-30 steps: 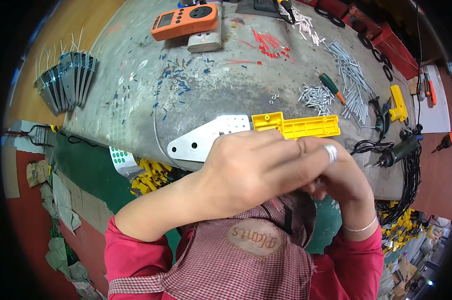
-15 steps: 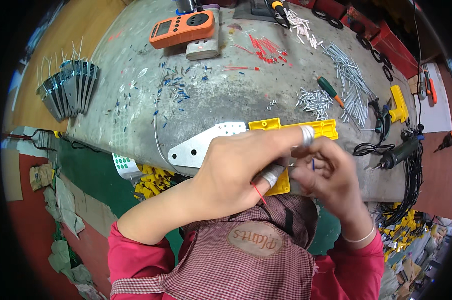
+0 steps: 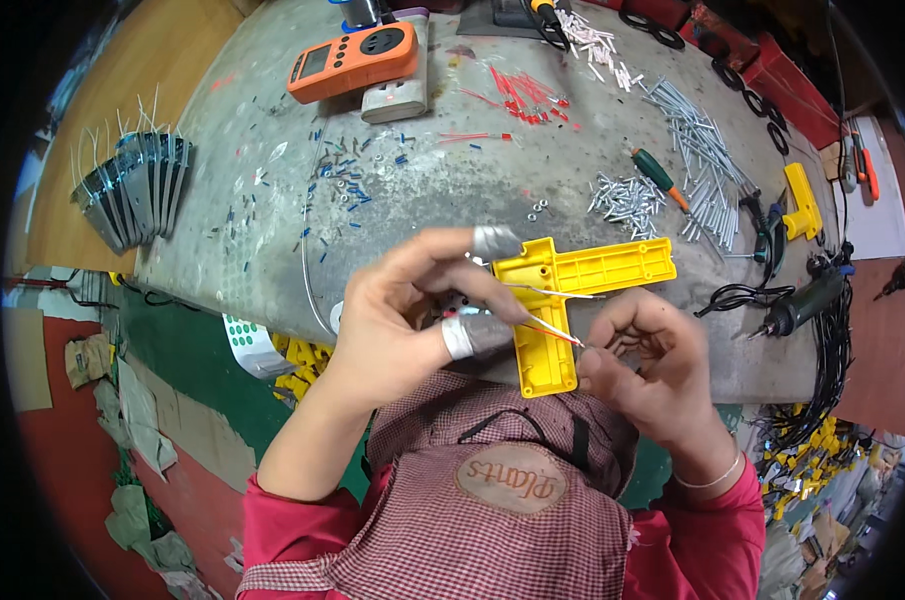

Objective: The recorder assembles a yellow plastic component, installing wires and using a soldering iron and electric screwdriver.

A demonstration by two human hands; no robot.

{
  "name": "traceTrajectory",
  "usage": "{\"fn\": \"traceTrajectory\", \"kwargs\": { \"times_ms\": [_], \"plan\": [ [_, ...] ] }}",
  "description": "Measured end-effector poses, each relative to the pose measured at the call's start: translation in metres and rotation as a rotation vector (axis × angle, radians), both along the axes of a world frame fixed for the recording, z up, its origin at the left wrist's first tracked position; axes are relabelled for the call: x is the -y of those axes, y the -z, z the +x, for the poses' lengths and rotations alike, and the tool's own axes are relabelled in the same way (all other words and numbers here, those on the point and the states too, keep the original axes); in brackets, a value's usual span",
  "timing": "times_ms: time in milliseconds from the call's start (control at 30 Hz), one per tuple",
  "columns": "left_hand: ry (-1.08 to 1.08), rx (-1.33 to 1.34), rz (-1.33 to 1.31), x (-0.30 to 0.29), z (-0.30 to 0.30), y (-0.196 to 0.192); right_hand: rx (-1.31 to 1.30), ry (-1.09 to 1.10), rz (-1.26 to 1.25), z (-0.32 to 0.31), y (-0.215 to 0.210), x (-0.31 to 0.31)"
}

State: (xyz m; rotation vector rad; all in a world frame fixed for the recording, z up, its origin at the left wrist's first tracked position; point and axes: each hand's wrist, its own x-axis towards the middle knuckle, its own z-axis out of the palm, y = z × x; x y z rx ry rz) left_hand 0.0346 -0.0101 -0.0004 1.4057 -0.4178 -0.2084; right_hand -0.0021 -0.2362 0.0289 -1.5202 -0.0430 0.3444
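A yellow plastic housing [image 3: 612,267], shaped like a T with ribs inside, lies open side up at the table's near edge. Just over it, my left hand [image 3: 392,315] pinches a red wire and a white wire [image 3: 544,327] between thumb and a finger; grey wraps cover its thumb and one fingertip. My right hand [image 3: 652,365] has its thumb and forefinger closed at the joined ends of these wires. Another thin white wire [image 3: 562,293] crosses the housing. Behind my left hand, the metal plate is mostly hidden.
Small blue sleeves [image 3: 352,190] are scattered left of centre. Beyond sit an orange meter [image 3: 357,62], red-wired parts [image 3: 522,95], screws [image 3: 627,205], long bolts [image 3: 697,140] and a green-handled screwdriver [image 3: 657,175]. A dark power screwdriver [image 3: 807,305] lies right; metal blades [image 3: 132,190] stand left.
My left hand has pulled back leftward and opened its upper fingers, uncovering the yellow housing and the wires. My right hand has moved slightly left to the wire ends; the blue bit near it no longer shows.
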Motion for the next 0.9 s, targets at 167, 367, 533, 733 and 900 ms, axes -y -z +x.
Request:
{"fn": "traceTrajectory", "kwargs": {
  "times_ms": [167,367,533,733,900],
  "plan": [
    [-0.238,-0.089,-0.093,0.012,-0.004,0.001,0.227,-0.109,-0.186,0.018,-0.003,0.030],
    [-0.248,0.023,0.058,0.009,-0.010,0.014,0.793,-0.250,-0.886,0.049,0.005,0.000],
    [-0.234,0.038,0.060,0.001,-0.017,0.013,0.827,-0.220,-0.894,0.055,0.006,0.001],
    [-0.387,-0.114,-0.172,0.026,0.000,-0.018,0.506,-0.150,-0.687,0.035,-0.003,0.009],
    [-0.177,0.253,0.447,0.039,0.014,-0.030,0.686,-0.049,-0.781,0.024,-0.013,0.000]
  ]
}}
